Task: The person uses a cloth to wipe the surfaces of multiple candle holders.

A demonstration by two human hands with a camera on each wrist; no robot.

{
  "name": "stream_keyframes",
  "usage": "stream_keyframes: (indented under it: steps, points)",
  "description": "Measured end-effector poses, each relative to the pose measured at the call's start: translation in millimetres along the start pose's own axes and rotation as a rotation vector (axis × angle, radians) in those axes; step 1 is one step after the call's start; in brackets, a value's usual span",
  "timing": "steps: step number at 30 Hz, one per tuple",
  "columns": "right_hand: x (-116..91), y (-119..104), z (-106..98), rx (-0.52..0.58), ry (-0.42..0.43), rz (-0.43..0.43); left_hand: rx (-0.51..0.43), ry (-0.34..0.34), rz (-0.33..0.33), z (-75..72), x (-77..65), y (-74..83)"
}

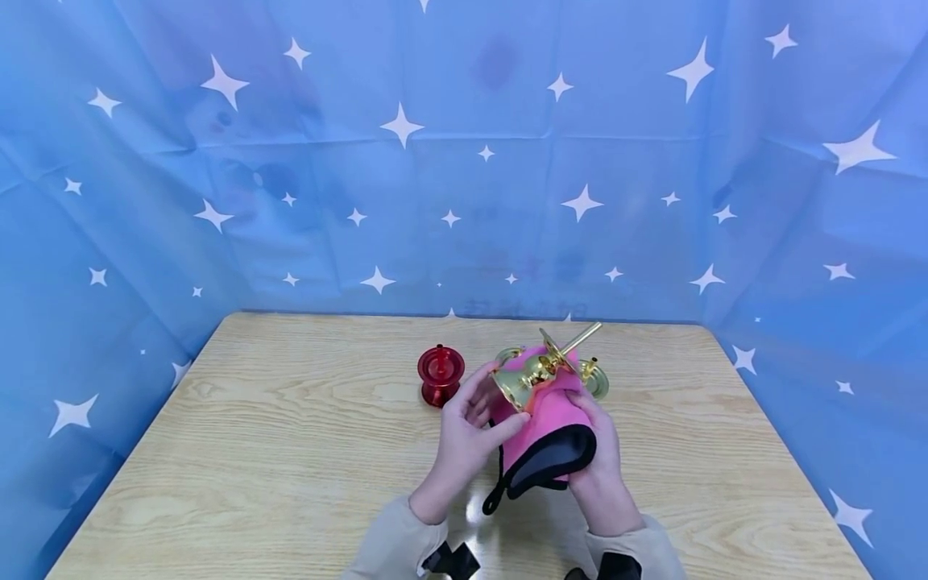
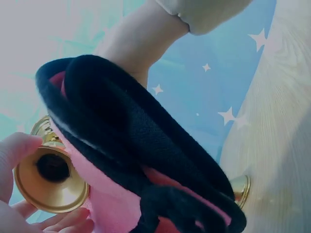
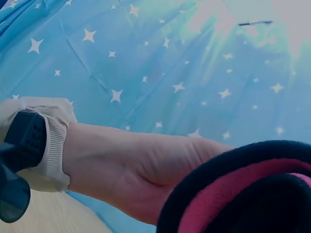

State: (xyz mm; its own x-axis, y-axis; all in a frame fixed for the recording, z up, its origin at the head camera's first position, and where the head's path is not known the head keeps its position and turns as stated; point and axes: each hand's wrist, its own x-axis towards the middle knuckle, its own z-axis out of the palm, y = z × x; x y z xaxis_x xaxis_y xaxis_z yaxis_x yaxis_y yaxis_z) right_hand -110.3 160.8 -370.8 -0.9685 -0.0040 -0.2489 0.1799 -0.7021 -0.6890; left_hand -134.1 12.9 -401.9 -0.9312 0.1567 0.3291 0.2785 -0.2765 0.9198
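A gold candlestick [image 1: 538,369] lies tilted in front of me, its flared base toward my left hand and its thin rod pointing up and right. My left hand [image 1: 467,443] grips the base, thumb on the near rim and fingers on the far side. In the left wrist view, the hollow underside of the candlestick [image 2: 34,187] faces the camera. My right hand [image 1: 596,451] holds a pink cloth [image 1: 547,419] with black edging, a dark inside and a hanging loop. The cloth wraps behind and under the candlestick. In the right wrist view, the cloth [image 3: 228,187] hides the right fingers.
A red metal candle holder [image 1: 441,374] stands on the wooden table [image 1: 304,427], left of the cloth. Another gold holder [image 1: 596,380] shows behind the cloth at right, and a gold rim [image 1: 510,354] at left. A blue star-printed curtain [image 1: 464,177] surrounds the table's back and sides.
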Motion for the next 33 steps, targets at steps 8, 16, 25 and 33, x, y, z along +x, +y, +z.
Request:
stream_keyframes:
  steps: [8, 16, 25, 33]
  points:
    - [2, -5, -8, 0.026, -0.012, 0.005, -0.024, -0.042, -0.091, 0.3, -2.8, 9.6]
    - [-3, -1, -3, -0.146, 0.06, -0.006, 0.006, 0.048, 0.023, 3.6, 0.8, 6.2]
    - [-14, 12, 2, -0.323, 0.058, -0.158, 0.35, 0.17, 0.36, 0.0, 4.5, -2.9]
    - [-17, 18, 7, -0.771, 0.035, -0.854, 0.53, 0.19, 0.564, -3.6, 8.5, -0.5]
